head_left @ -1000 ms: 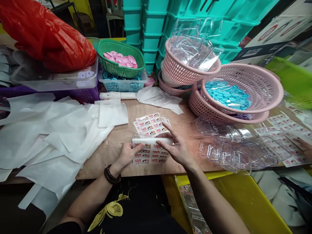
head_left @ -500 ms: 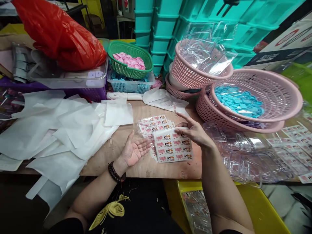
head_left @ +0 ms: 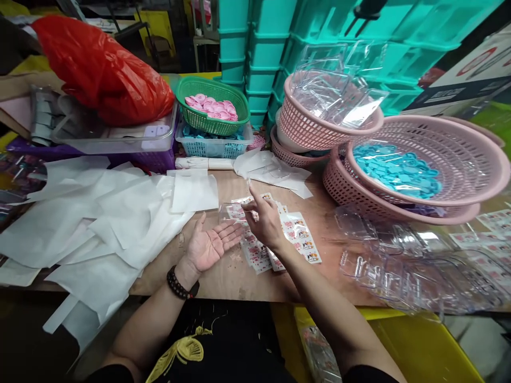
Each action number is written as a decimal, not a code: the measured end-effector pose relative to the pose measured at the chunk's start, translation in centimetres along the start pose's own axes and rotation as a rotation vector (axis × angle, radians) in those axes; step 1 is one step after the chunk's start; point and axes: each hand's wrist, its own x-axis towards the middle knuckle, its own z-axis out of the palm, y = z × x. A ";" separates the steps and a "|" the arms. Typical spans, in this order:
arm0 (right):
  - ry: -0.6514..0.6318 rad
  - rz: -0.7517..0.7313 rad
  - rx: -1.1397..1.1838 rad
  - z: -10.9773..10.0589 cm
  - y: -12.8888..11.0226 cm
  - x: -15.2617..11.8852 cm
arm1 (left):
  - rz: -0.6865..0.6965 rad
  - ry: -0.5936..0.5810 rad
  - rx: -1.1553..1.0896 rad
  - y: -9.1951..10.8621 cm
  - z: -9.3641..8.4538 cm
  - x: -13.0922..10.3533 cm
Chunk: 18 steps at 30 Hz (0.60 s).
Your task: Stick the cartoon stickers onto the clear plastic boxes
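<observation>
My left hand (head_left: 211, 244) lies palm up with its fingers stretched out, holding nothing. Close to its fingertips, my right hand (head_left: 263, 221) has its thumb and bent fingers pinched at the edge of a clear plastic piece (head_left: 228, 213). Its index finger points up, with a small pale sticker (head_left: 248, 183) apparently clinging to the tip. Beneath the right hand and wrist are sticker sheets (head_left: 302, 238) printed with cats and pink lettering, overlapping on the wooden table (head_left: 223, 282); the hand hides part of them.
White backing papers (head_left: 99, 223) heap up on the left. Behind stand a green basket (head_left: 215, 125) of pink parts and a red bag (head_left: 107, 74). Pink baskets (head_left: 459, 143) with blue parts and clear pieces are at right, beside clear plastic cases (head_left: 399, 271).
My right hand has let go of the sticker sheet and moved left to the clear plastic piece. The sheet now lies on the pile. My left hand stays open, slightly lower.
</observation>
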 end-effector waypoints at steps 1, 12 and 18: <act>0.036 -0.112 -0.021 -0.3 0.2 -0.7 | -0.003 -0.026 -0.015 0.0 -0.1 -0.1; 0.360 -0.169 0.171 -6.2 -2.4 -4.5 | 0.094 -0.123 -0.164 -2.7 0.1 0.1; 0.053 0.488 0.853 -8.3 -5.6 -4.2 | 0.130 -0.028 -0.162 -3.3 1.0 -0.6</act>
